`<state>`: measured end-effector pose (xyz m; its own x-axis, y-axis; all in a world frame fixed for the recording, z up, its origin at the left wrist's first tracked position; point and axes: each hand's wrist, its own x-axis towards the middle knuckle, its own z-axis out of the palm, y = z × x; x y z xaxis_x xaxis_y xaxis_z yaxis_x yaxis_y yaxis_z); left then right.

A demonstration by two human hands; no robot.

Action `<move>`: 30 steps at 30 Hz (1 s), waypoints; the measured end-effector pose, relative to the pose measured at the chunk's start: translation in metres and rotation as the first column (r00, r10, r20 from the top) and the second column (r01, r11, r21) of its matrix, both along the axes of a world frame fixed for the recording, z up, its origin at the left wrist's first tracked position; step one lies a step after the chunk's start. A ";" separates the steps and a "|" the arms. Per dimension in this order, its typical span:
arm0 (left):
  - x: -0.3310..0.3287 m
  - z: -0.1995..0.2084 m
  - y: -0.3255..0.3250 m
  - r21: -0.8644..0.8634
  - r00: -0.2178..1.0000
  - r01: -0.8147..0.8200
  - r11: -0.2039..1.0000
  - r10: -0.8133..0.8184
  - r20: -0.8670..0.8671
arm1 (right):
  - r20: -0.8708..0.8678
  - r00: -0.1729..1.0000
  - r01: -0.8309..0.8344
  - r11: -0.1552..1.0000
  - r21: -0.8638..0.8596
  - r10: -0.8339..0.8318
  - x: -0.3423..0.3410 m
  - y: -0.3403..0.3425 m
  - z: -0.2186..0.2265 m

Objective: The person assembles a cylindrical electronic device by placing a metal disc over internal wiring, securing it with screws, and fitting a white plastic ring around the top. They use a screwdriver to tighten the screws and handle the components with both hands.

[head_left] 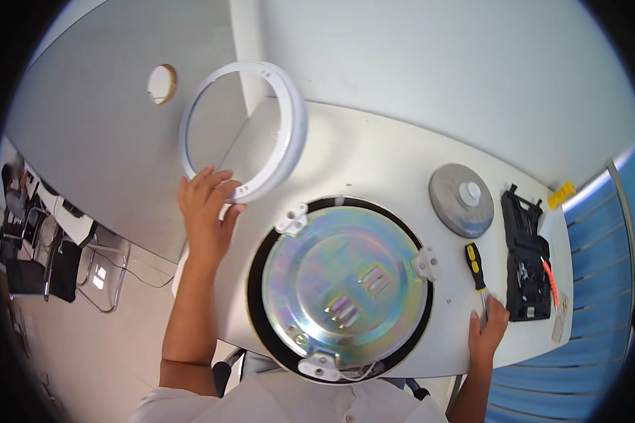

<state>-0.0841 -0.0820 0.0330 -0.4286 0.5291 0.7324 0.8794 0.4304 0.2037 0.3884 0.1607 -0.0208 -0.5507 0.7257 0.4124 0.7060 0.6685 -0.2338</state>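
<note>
My left hand point(208, 201) grips the lower rim of a white plastic ring point(294, 116), which stands tilted up at the left, slightly blurred. In front of me lies a round appliance base point(317, 268) with a shiny, iridescent metal plate and a black rim. White plastic feet point(291, 219) sit around its edge, and two slotted vents show near its middle. At the right, my right hand point(489, 328) is closed around the shaft end of a black and yellow screwdriver point(475, 264), whose handle points away from me. The shaft's tip is hidden by the fingers.
A grey metal disc point(444, 201) with a white knob lies at the back right. Beside it is an open black tool case point(528, 261), with a red-orange tool point(549, 282) and a yellow item point(561, 195). A grey partition point(120, 141) rises at the left.
</note>
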 end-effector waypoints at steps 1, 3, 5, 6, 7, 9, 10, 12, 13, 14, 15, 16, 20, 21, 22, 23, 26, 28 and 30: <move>0.002 0.002 -0.001 0.016 1.000 -0.012 1.000 0.012 -0.010 | -0.003 1.000 -0.003 1.000 0.001 0.003 0.001 0.000 -0.001; 0.004 0.004 -0.004 0.049 0.999 -0.033 0.998 0.035 -0.037 | -0.007 1.000 -0.003 1.000 0.004 0.003 0.002 0.000 -0.003; 0.008 0.011 -0.007 0.065 0.996 -0.048 0.997 0.053 -0.078 | -0.013 1.000 -0.020 1.000 0.008 0.020 0.002 0.001 -0.004; 0.010 0.016 -0.008 0.075 0.993 -0.054 0.996 0.061 -0.100 | -0.017 0.999 -0.027 1.000 0.011 0.028 0.002 0.001 -0.003; 0.013 0.021 -0.010 0.089 0.992 -0.052 0.995 0.061 -0.106 | -0.020 1.000 -0.022 1.000 0.005 0.022 0.003 0.002 -0.004; 0.019 0.031 -0.014 0.112 0.988 -0.046 0.993 0.062 -0.138 | -0.022 1.000 -0.005 1.000 -0.007 0.004 0.003 0.002 -0.006; 0.022 0.036 -0.016 0.125 0.986 -0.040 0.991 0.059 -0.154 | -0.030 1.000 -0.006 1.000 -0.009 0.006 0.004 0.002 -0.006; 0.029 0.045 -0.022 0.139 0.985 -0.025 0.990 0.048 -0.165 | -0.046 0.999 -0.009 1.000 -0.014 0.008 0.003 0.000 -0.005; 0.033 0.049 -0.026 0.144 0.984 -0.019 0.989 0.044 -0.170 | -0.048 0.999 -0.008 1.000 -0.014 0.007 0.003 0.000 -0.005; 0.036 0.052 -0.029 0.149 0.984 -0.013 0.989 0.040 -0.175 | -0.049 0.999 -0.007 1.000 -0.013 0.006 0.004 0.001 -0.004; 0.040 0.056 -0.033 0.148 0.982 -0.008 0.989 0.036 -0.187 | -0.052 0.999 -0.007 1.000 -0.014 0.006 0.004 0.000 -0.005; 0.044 0.058 -0.037 0.147 0.980 -0.003 0.989 0.032 -0.198 | -0.048 0.999 -0.013 1.000 0.001 0.014 0.005 0.001 -0.006; 0.057 0.064 -0.049 0.147 0.968 0.031 0.989 0.007 -0.251 | -0.050 0.998 -0.036 0.999 0.025 0.037 0.008 0.002 -0.011; 0.060 0.065 -0.053 0.145 0.967 0.039 0.989 0.000 -0.257 | -0.049 0.998 -0.038 0.999 0.024 0.039 0.009 0.000 -0.011; 0.063 0.067 -0.057 0.144 0.965 0.048 0.988 -0.009 -0.262 | -0.048 0.997 -0.054 0.997 0.049 0.056 0.009 -0.001 -0.010; 0.067 0.068 -0.060 0.142 0.963 0.057 0.988 -0.017 -0.267 | -0.046 0.996 -0.070 0.995 0.073 0.073 0.009 0.000 -0.009; 0.078 0.076 -0.071 0.128 0.955 0.068 0.989 -0.027 -0.295 | -0.050 0.996 -0.073 0.996 0.059 0.076 0.010 -0.001 -0.008; 0.085 0.079 -0.075 0.130 0.949 0.079 0.988 -0.035 -0.312 | -0.050 0.997 -0.057 0.998 0.035 0.059 0.011 -0.003 -0.009; 0.093 0.082 -0.079 0.120 0.943 0.083 0.989 -0.039 -0.330 | -0.049 0.998 -0.041 0.999 0.028 0.042 0.010 -0.004 -0.008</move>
